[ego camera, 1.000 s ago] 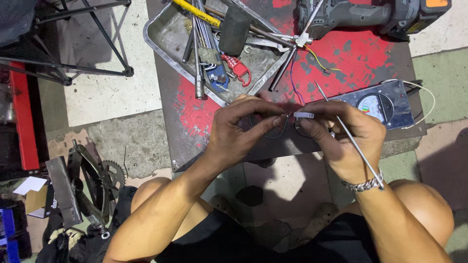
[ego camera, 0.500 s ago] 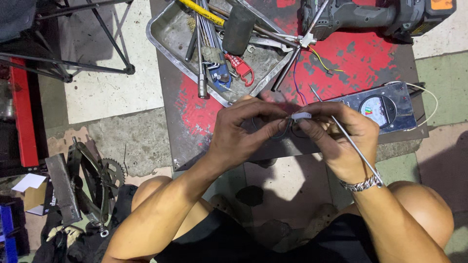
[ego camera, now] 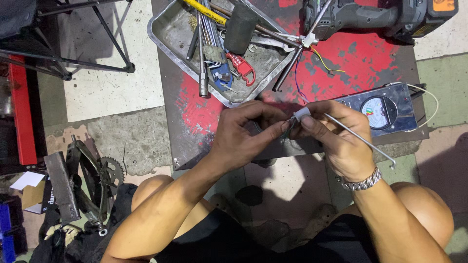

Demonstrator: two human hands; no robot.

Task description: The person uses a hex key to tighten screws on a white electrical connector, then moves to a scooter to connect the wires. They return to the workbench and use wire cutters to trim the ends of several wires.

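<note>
My left hand (ego camera: pixel 246 134) and my right hand (ego camera: pixel 336 139) meet over the front edge of a red and black metal plate (ego camera: pixel 195 109). Between their fingertips they pinch a small white connector (ego camera: pixel 302 113) with thin coloured wires (ego camera: pixel 298 80) running up from it. My right hand also grips a thin metal rod (ego camera: pixel 363 141) that slants down to the right and ends in a small hook. A metal bracelet (ego camera: pixel 361 182) sits on my right wrist. What the left fingertips hold beyond the connector is hidden.
A dented metal tray (ego camera: pixel 168 31) holds a black mallet (ego camera: pixel 241 27), hex keys and red and blue tools. An analogue meter (ego camera: pixel 385 112) lies right of my hands. A cordless power tool (ego camera: pixel 380 17) rests top right. Bike sprocket parts (ego camera: pixel 97 175) lie on the floor left.
Both hands have stayed together on the connector, with the fingers shifting slightly. The view has drifted a little; the rod keeps its slant.
</note>
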